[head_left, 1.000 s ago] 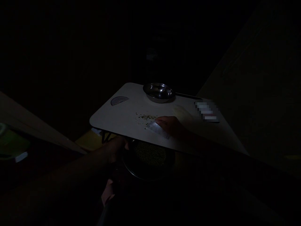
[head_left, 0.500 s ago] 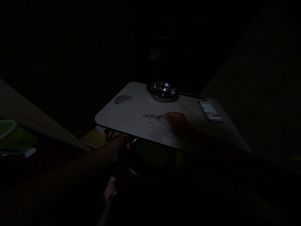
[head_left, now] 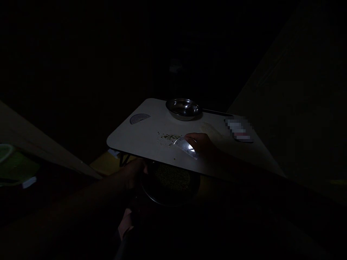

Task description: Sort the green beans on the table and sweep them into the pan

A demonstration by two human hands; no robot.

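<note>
Transparent semicircular protractor (head_left: 184,146) is pinched in the right hand (head_left: 201,142); left hand (head_left: 137,169) grips a round bowl (head_left: 152,198).

The flat, smooth table (head_left: 127,139) is white, the far round metal bowl (head_left: 182,116) silver, the near little round beans (head_left: 173,177) green. The left half-circle (head_left: 139,118) is grey with thin lines.

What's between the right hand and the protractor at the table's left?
Head view: the clear half-round piece in the right hand, then scattered small grains on the white tabletop.
</note>
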